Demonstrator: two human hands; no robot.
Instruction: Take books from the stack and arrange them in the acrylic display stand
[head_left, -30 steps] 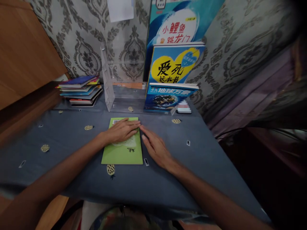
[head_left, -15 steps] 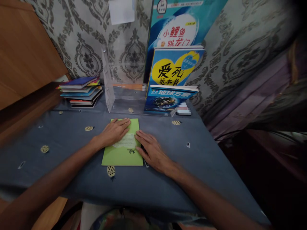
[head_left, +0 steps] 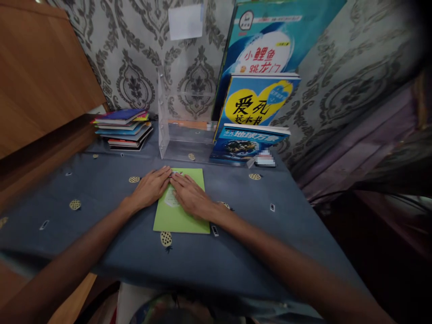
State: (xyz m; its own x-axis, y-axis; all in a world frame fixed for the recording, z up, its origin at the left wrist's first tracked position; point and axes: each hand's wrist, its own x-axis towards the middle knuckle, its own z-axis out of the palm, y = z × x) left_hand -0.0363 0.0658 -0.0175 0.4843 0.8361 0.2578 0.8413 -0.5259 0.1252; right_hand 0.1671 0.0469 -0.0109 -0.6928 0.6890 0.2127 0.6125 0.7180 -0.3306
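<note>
A thin green book lies flat on the blue tablecloth in front of me, with a pale text patch partly covered by my fingers. My left hand rests flat at the book's upper left edge, fingers stretched forward. Across the upper middle of the cover lies my right hand, palm down with its fingers extended. The fingertips of both hands nearly meet near the top left of the book. Neither hand grips anything.
Behind the book stands a clear acrylic rack holding several upright books on its right side, a blue earth book in front. A stack of books sits at the back left. A patterned curtain hangs behind the table.
My right hand has slid from the book's right edge up and left across the cover. My left hand has shifted to the left edge. The camera view has turned slightly left.
</note>
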